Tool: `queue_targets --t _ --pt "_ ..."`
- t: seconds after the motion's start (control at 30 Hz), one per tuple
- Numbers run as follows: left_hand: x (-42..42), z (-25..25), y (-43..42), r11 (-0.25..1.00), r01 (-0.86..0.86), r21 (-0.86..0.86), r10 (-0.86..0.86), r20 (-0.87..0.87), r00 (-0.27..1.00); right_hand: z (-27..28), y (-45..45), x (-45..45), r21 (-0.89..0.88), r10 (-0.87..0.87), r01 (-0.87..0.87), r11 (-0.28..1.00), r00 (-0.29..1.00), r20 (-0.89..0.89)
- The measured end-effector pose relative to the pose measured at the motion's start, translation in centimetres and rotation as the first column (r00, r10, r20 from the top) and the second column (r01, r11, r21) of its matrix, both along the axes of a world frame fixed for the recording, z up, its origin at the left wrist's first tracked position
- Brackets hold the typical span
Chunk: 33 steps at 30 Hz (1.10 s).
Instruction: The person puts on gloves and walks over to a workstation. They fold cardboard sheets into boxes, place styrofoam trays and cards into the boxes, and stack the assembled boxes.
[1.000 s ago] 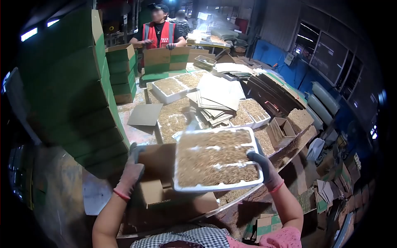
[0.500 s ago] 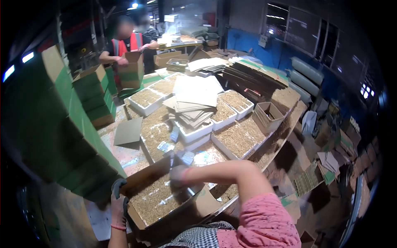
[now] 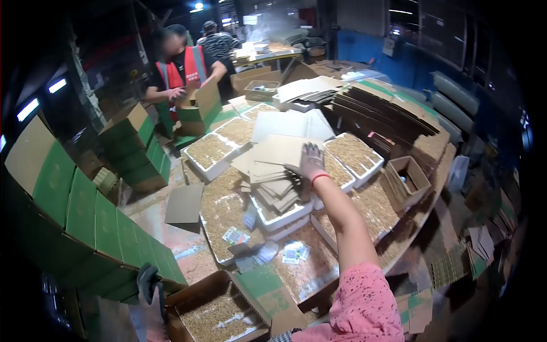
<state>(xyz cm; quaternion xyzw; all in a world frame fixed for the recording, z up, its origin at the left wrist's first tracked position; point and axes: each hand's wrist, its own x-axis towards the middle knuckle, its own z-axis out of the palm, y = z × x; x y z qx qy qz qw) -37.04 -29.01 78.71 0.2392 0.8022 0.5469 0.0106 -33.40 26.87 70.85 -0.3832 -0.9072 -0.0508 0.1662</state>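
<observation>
My right hand [image 3: 311, 162], in a pale glove, lies on a pile of flat cardboard sheets [image 3: 268, 155], its fingers stretched and spread over the top ones. The sheets rest fanned out on a white foam tray [image 3: 283, 219]. At the lower left, my left hand [image 3: 151, 296], in a glove with dark fingertips, is closed at the left wall of an open cardboard box [image 3: 196, 285]. Brown, grainy loose material [image 3: 219, 313] with white streaks fills the box's bottom. Printed cards [image 3: 295, 252] and small clear packets [image 3: 263, 251] lie beyond the box.
Stacked green-and-brown boxes [image 3: 85, 219] rise at the left. Several foam trays [image 3: 212, 169] of the brown material cover the table. A small carton [image 3: 407, 179] stands right, before dark stacked cardboard [image 3: 382, 117]. A person in a red vest [image 3: 191, 71] handles a box across the table.
My right hand has come out of the box and reached forward onto the cardboard sheets. My left hand stays at the box's side. The view has shifted, and the box sits lower in it.
</observation>
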Motion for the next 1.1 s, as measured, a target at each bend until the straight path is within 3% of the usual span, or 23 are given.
queue_targets --t 0.1,0.13,0.17,0.23,0.27,0.3,0.33,0.37,0.4,0.43,0.47,0.5,0.53,0.57,0.63,0.7,0.77,0.83,0.87,0.9,0.93,1.03,1.1 --pt "0.2 0.7 4.2 0.988 0.116 0.104 -0.124 0.069 0.990 -0.5 1.4 -0.4 -0.309 0.113 -0.078 0.948 0.989 0.096" --pt "0.3 1.0 5.3 0.983 0.154 0.095 -0.161 0.070 0.984 -0.5 1.6 -0.8 -0.283 0.177 -0.132 0.950 0.975 0.138" --pt "0.2 1.4 6.3 0.977 0.193 0.090 -0.200 0.070 0.977 -1.7 1.9 -0.7 -0.062 0.245 -0.239 0.969 0.958 0.146" --pt "-0.8 1.2 7.2 0.957 0.194 -0.215 -0.247 -0.256 0.935 0.9 0.9 -0.4 0.089 0.385 -0.388 0.917 0.921 0.052" --pt "-0.4 2.5 8.4 0.956 0.100 -0.276 -0.234 -0.515 0.824 3.8 -1.9 0.6 0.306 0.570 -0.514 0.802 0.811 -0.130" --pt "0.1 4.1 10.0 0.950 -0.006 -0.312 -0.234 -0.725 0.648 5.8 -4.4 0.8 0.481 0.670 -0.562 0.673 0.738 -0.077" --pt "-0.2 5.6 11.2 0.952 -0.048 -0.304 -0.246 -0.846 0.473 8.4 -8.7 1.8 0.442 0.787 -0.677 0.589 0.604 -0.124" --pt "-0.1 7.3 11.8 0.902 -0.109 -0.417 -0.349 -0.855 0.385 8.8 -11.2 1.8 0.419 0.932 -0.840 0.345 0.359 -0.047" --pt "0.0 9.0 12.5 0.844 -0.170 -0.509 -0.451 -0.844 0.290 9.6 -14.4 2.6 0.442 0.988 -0.884 0.152 0.152 -0.036" --pt "0.4 10.5 12.5 0.681 -0.250 -0.688 -0.611 -0.722 0.325 10.9 -17.2 3.7 0.425 0.994 -0.899 0.106 0.096 -0.046" --pt "-0.8 10.2 11.0 0.548 -0.215 -0.808 -0.697 -0.583 0.416 10.6 -17.5 3.7 0.269 0.977 -0.949 0.164 0.118 -0.179" --pt "-0.4 10.4 9.6 0.596 -0.221 -0.772 -0.673 -0.630 0.387 10.2 -17.2 3.3 0.102 0.941 -0.975 0.196 0.158 -0.299" --pt "0.5 10.6 7.6 0.596 -0.276 -0.754 -0.662 -0.656 0.362 7.6 -16.1 2.0 0.004 0.791 -0.976 0.219 0.175 -0.586" --pt "1.6 10.3 5.2 0.598 -0.334 -0.729 -0.650 -0.684 0.330 6.9 -15.9 2.6 -0.067 0.699 -0.939 0.338 0.298 -0.650" --pt "3.7 7.9 0.3 0.576 -0.325 -0.750 -0.715 -0.655 0.245 3.1 -16.2 0.9 -0.030 0.777 -0.811 0.584 0.570 -0.268" --pt "5.6 4.1 -2.3 0.350 -0.020 -0.937 -0.868 -0.332 0.370 -4.0 -15.6 -1.6 0.242 0.808 -0.798 0.552 0.584 0.080" --pt "5.7 -1.1 -4.2 0.230 0.245 -0.942 -0.930 -0.140 0.339 -10.8 -14.9 -4.4 0.242 0.726 -0.767 0.594 0.641 0.251" --pt "5.7 -4.6 -5.0 0.219 0.307 -0.926 -0.894 -0.064 0.444 -5.9 -15.9 -3.6 -0.046 0.747 -0.793 0.608 0.551 0.372" --pt "5.8 -4.0 -4.5 0.271 0.328 -0.905 -0.873 -0.088 0.479 -7.9 -14.9 -4.4 -0.023 0.758 -0.780 0.625 0.599 0.257" --pt "5.6 -4.1 -4.7 0.284 0.321 -0.904 -0.867 -0.098 0.489 -4.7 -16.5 -3.4 -0.097 0.741 -0.739 0.666 0.643 0.195" --pt "5.4 -4.7 -5.0 0.246 0.365 -0.898 -0.856 -0.025 0.516 -2.6 -17.7 -2.6 -0.018 0.768 -0.770 0.637 0.637 -0.073" --pt "5.5 -5.4 -5.6 0.190 0.467 -0.864 -0.829 0.113 0.547 6.6 -24.7 2.1 0.187 0.746 -0.856 0.483 0.290 -0.600" --pt "5.1 -7.5 -6.5 0.110 0.660 -0.743 -0.813 0.316 0.490 9.5 -28.7 5.2 0.415 0.844 -0.802 0.430 0.193 -0.500"
